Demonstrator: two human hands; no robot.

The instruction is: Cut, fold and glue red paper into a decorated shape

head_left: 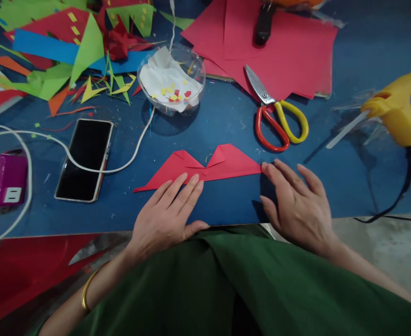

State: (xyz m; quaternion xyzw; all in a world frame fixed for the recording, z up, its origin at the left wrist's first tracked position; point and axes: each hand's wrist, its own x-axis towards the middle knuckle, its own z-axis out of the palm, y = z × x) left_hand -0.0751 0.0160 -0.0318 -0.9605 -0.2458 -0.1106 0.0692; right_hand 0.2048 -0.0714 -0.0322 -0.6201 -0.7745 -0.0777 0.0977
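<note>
Lying farthest left of the fingers, a purple case (19, 179) sat on the blue surface (226, 205), and a white cable (102, 171) looped past it and over the phone (82, 154). The phone, dark-screened, was left of the left fingers (189, 189). Beyond it, farther ahead of those fingers, paper scraps (89, 46) in green, red, blue, orange and yellow overlapped in a heap. The gold bangle (85, 291) circled the wrist behind the left fingers. These were extended and slightly apart, laid flat with their tips on the lower edge of the red fold (231, 164); the thumb pointed away to the right. Ahead of them stood the clear bowl (204, 77), holding white tissue (163, 77) and small yellow and red bits. The red fold lay between both hands, its right tip at the right fingers (274, 176). Those were spread and gripped nothing. Ahead of them were the scissors (262, 88), blades pointing away, with one red and one yellow handle; beyond, red sheets (296, 51) lay under a black handle (264, 25). Right of the right fingers rested the yellow glue gun (397, 112), a pale stick (347, 130) jutting toward them and a black cord (406, 177) trailing behind.
</note>
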